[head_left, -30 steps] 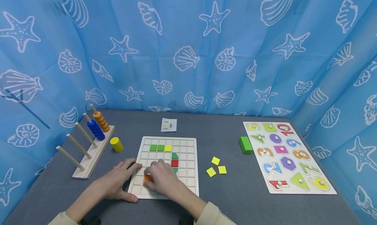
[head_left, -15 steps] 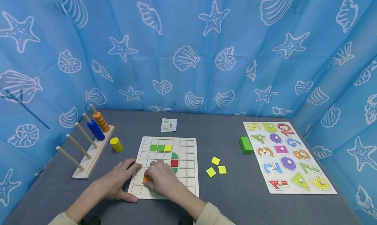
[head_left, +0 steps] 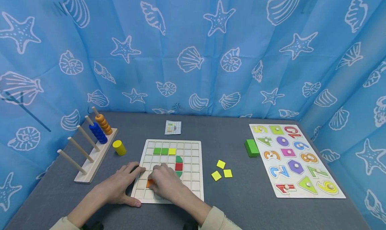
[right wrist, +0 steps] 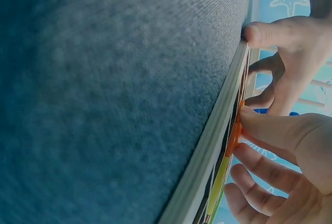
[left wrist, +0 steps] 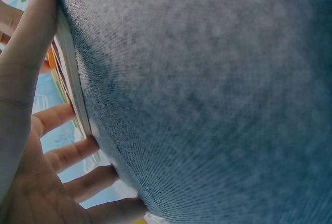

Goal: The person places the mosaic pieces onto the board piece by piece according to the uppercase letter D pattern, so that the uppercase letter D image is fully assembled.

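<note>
- One puzzle board (head_left: 292, 180), near the table's (head_left: 229, 210) right edge.
- One grid board (head_left: 193, 163): left hand (head_left: 122, 181) spread at its left edge; right hand (head_left: 169, 183), blocking part, pinching an orange tile (head_left: 149, 184) toward the near-left corner.
- One five-peg rack (head_left: 91, 168), near the table's left edge.
- One green block (head_left: 251, 148); one yellow cylinder (head_left: 119, 148).
- Three yellow tiles (head_left: 216, 176), off the grid board's right edge.

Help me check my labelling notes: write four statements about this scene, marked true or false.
The right hand touches a flat orange piece on the pale square-gridded board. True.
Three loose, square yellow tiles lie left of the board. False: those tiles lie right of it.
The left hand touches the board's edge. True.
Every peg on the pale wooden rack holds rings. False: three of that rack's five pegs are bare.
</note>
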Motion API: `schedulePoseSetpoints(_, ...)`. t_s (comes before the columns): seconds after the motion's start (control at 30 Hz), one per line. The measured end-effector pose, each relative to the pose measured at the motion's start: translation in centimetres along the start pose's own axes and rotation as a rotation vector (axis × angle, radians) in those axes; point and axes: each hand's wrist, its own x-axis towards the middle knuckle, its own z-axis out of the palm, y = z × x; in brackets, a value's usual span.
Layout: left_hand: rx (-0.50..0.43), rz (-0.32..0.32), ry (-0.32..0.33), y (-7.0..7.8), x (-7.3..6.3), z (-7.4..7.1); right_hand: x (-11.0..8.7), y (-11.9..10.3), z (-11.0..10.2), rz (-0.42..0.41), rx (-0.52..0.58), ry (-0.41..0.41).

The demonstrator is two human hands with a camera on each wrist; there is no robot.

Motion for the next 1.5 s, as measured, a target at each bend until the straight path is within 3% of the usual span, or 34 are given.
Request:
schedulePoseSetpoints(0.27,0.003,0.001,0.006,-0.07,0.04,0.06,0.00,0.13,0.09,0.008,-0.061,0.062)
schedulePoseSetpoints(0.57,0.001,-0.002,0.000,-0.09,0.08,0.06,-0.03,0.10,0.05,-0.017,0.008,-0.009)
schedulePoseSetpoints(0.77,0.004,0.000,0.002,-0.08,0.08,0.05,-0.07,0.05,0.06,0.002,-0.044,0.012)
schedulePoseSetpoints(1.5,0.006,0.024,0.014,-0.30,-0.08,0.20,-0.83,0.63,-0.74,0.062,0.015,0.061)
